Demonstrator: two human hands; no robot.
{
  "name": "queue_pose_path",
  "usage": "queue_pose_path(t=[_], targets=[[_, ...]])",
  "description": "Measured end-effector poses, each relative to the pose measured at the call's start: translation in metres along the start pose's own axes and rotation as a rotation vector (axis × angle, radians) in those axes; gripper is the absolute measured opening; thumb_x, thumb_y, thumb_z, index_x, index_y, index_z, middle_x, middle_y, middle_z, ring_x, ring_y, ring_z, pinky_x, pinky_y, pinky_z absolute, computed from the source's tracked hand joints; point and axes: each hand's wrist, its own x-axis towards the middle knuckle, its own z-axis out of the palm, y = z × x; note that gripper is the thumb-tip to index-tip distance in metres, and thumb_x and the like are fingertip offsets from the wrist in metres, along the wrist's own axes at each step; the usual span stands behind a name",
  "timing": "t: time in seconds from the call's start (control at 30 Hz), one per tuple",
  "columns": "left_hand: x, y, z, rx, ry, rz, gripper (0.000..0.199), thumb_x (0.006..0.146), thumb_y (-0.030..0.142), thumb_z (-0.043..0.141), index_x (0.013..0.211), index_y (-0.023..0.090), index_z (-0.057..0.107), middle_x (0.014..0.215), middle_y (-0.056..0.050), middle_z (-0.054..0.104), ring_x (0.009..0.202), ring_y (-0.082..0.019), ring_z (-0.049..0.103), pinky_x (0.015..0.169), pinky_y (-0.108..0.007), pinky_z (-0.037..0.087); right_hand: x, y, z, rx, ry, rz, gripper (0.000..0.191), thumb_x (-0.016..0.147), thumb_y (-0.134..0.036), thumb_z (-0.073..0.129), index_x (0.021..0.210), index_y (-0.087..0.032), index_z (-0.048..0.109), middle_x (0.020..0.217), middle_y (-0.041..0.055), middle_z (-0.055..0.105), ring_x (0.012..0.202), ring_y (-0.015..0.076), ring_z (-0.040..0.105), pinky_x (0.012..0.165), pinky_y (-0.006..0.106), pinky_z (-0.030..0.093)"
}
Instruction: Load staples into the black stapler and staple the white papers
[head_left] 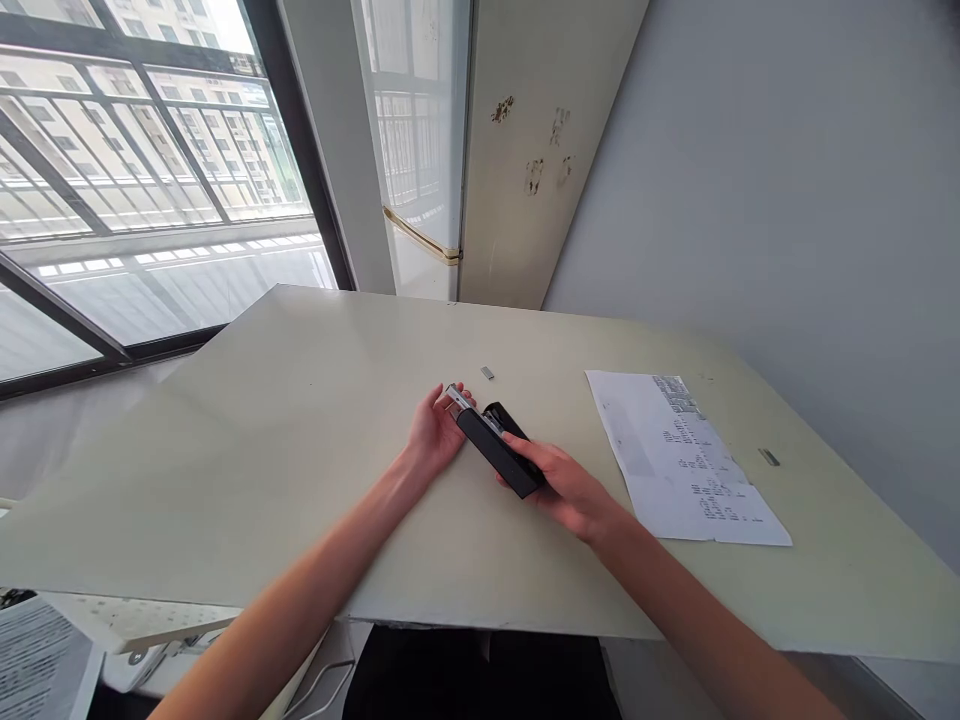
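Between the worktop's [247, 440] near and far edges, left hand [435, 432] and right hand [562, 482] grasp the opened stapler [493, 448]; slack grip could let it pinch fingers.

Left hand [436, 432] cupped, right hand [559, 483] curled; arms [358, 527] outstretched.

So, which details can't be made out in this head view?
All in the head view:
Stapler: rear end partly covered by the right fingers; whether staples are inside is too small to tell.
Left fingers: partly behind the stapler's front, so their grip is unclear.
Paper: print too small and blurred to read.
Small strips: too small for detail.
Fridge: top cut off by the upper edge.
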Motion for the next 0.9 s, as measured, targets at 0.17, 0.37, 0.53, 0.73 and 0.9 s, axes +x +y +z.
queue_pose_path(t=[0.17,0.37,0.53,0.73,0.9], targets=[[-0.002,0.016,-0.013,0.223,-0.036,0.055,0.014,0.086,0.023,0.074,0.095,0.015,0.069,0.059,0.01,0.035,0.043,-0.006,0.028,0.038,-0.017,0.02,0.0,-0.009,-0.012,-0.336,0.192,-0.25,0.045,0.087,-0.059,0.076,0.112,-0.022,0.072,0.104,0.0074,0.078,0.091,0.0264,0.076,0.082,0.039,0.06],[-0.016,0.018,-0.02,0.889,-0.075,0.395,0.045,0.083,0.024,0.069,0.128,0.022,0.073,0.062,0.009,0.038,0.052,-0.01,0.029,0.049,-0.021,0.026,0.01,-0.012,-0.025,-0.605,0.348,-0.432,0.045,0.088,-0.061,0.071,0.114,-0.024,0.069,0.105,0.0068,0.079,0.093,0.0282,0.072,0.078,0.039,0.055],[-0.018,0.008,-0.02,1.217,-0.146,0.543,0.038,0.087,0.026,0.062,0.121,0.022,0.079,0.062,0.007,0.037,0.055,-0.012,0.031,0.056,-0.025,0.028,0.026,-0.004,-0.022,-0.622,0.339,-0.485,0.045,0.089,-0.06,0.07,0.115,-0.024,0.068,0.105,0.007,0.079,0.094,0.028,0.072,0.08,0.039,0.054],[-0.017,0.01,-0.021,0.992,-0.074,0.485,0.033,0.083,0.022,0.069,0.115,0.023,0.078,0.062,0.008,0.039,0.054,-0.01,0.034,0.055,-0.023,0.03,0.066,0.005,-0.015,-0.693,0.314,-0.638,0.04,0.091,-0.053,0.069,0.117,-0.023,0.067,0.112,0.0078,0.077,0.101,0.0272,0.07,0.09,0.041,0.054],[-0.013,0.026,-0.021,0.483,0.009,0.212,0.021,0.077,0.024,0.079,0.096,0.017,0.073,0.057,0.01,0.033,0.046,-0.006,0.026,0.043,-0.02,0.02,0.112,0.002,0.001,-0.822,0.277,-0.822,0.032,0.091,-0.046,0.069,0.113,-0.023,0.068,0.111,0.0095,0.073,0.104,0.0278,0.067,0.095,0.044,0.053]])
